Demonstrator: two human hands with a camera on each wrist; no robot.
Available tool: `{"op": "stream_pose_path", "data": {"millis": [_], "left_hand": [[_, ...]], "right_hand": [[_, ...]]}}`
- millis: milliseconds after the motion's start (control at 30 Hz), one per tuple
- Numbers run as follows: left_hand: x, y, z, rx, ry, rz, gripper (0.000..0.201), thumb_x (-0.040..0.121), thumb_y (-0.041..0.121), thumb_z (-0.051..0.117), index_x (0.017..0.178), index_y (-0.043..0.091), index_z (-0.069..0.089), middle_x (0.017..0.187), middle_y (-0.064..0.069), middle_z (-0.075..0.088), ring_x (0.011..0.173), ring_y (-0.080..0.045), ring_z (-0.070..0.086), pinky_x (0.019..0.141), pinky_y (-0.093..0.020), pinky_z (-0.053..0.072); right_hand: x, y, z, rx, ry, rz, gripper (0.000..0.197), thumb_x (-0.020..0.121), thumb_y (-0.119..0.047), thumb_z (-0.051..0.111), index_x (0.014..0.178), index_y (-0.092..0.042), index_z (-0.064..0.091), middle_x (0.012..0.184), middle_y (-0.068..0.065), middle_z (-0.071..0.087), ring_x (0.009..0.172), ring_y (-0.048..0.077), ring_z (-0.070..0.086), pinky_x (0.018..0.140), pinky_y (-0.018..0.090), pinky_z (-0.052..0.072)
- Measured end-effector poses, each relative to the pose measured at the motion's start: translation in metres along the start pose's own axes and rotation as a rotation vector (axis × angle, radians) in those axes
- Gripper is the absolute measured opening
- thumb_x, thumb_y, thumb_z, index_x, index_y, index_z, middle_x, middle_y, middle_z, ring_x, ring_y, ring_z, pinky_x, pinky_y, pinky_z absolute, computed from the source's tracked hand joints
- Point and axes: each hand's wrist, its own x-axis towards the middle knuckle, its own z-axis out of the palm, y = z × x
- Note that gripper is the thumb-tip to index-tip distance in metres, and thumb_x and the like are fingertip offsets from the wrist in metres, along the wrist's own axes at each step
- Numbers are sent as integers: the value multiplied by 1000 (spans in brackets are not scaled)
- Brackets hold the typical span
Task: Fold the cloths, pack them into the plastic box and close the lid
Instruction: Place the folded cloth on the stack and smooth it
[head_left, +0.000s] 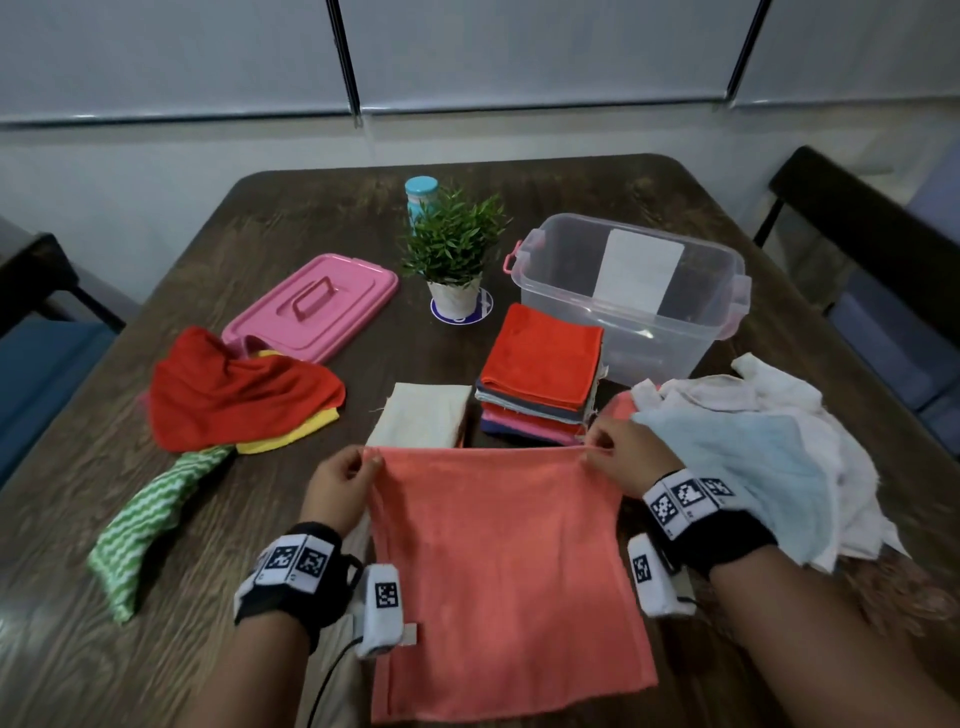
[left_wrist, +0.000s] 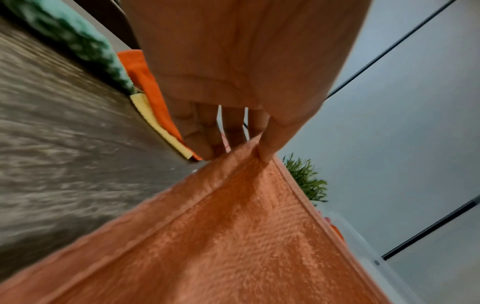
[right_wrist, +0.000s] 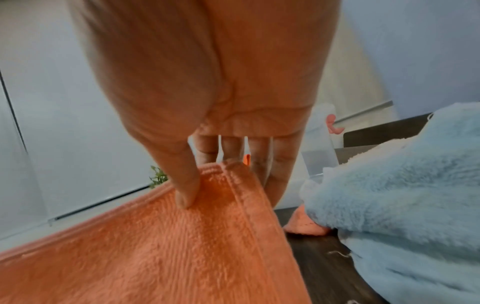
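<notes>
A salmon-pink cloth (head_left: 504, 571) hangs spread in front of me, lifted by its two top corners. My left hand (head_left: 345, 480) pinches the left corner between thumb and fingers (left_wrist: 267, 152). My right hand (head_left: 618, 457) pinches the right corner, thumb on top (right_wrist: 185, 195). Behind the cloth a stack of folded cloths (head_left: 540, 374) with a red one on top stands beside a folded cream cloth (head_left: 423, 415). The clear plastic box (head_left: 631, 296) stands open at the back right. Its pink lid (head_left: 311, 306) lies at the back left.
A heap of red, yellow and green striped cloths (head_left: 228, 400) lies at the left. White and light blue cloths (head_left: 769, 457) are piled at the right. A potted plant (head_left: 454, 254) and a teal jar (head_left: 420, 195) stand at the back centre. Dark chairs flank the table (head_left: 130, 649).
</notes>
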Motion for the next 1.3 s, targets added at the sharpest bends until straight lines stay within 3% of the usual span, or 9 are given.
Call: {"op": "stream_pose_path", "data": {"millis": [100,200,333,467,567,633,800,1000,1300], "left_hand": [[-7,-10,6,-16,-8,4,17,93,6,57,78,12,63,69,0,62,66,-11,54,58,-8,39],[-9,-14,8,-30,-16,-14,13,92,14,60,81,16,66,72,-1,65,66,-11,58,63,-20,43],[-11,-9,13,-48,-29,-70,13,95,11,56,83,9,62,65,-5,61,45,-9,55,49,-22,43],[-20,-3,25,-171,-113,-175,16,98,8,47,86,8,57,66,-7,57,46,-16,58,48,-24,49],[-25,-7,35,-152,-204,-185,18,94,22,51,78,17,52,77,-18,60,65,-36,65,64,-38,51],[-27,-13,42,-44,-293,-165,21,85,39,51,78,19,53,84,-19,63,80,-34,63,74,-40,49],[-27,-10,57,176,-350,-129,14,100,17,45,88,21,51,92,-1,53,91,-17,49,68,-24,28],[-7,-14,67,209,-367,-155,23,101,18,42,117,11,56,104,-7,48,108,-29,53,86,-28,37],[-2,-7,51,46,-174,-90,19,96,9,52,79,14,60,79,-5,55,82,-24,55,71,-31,42]], "right_hand": [[0,9,8,-20,33,-11,9,87,-11,63,82,-19,60,83,-4,60,83,17,58,71,25,38],[1,14,10,-14,81,7,9,89,-9,58,87,-16,63,83,-4,59,80,17,56,71,27,39],[2,20,14,-42,155,28,8,89,-11,58,85,-17,62,85,-1,58,83,20,56,72,30,43],[-2,27,22,-46,197,121,8,90,-19,60,85,-20,55,95,0,47,84,22,52,75,32,42],[-3,34,38,-4,70,221,16,95,-24,53,82,-24,44,91,8,57,85,29,58,75,35,46],[-7,38,52,66,-87,292,16,98,-24,45,83,-24,39,84,10,60,78,30,64,73,41,53],[-11,45,68,141,-148,316,20,98,-25,41,79,-28,35,82,7,64,78,28,67,79,42,55],[-4,38,63,183,-85,296,9,100,-23,41,92,-22,38,84,5,55,77,25,58,74,37,47],[-1,35,54,220,72,245,5,98,-13,46,95,-16,44,100,13,58,91,28,57,77,34,42]]}}
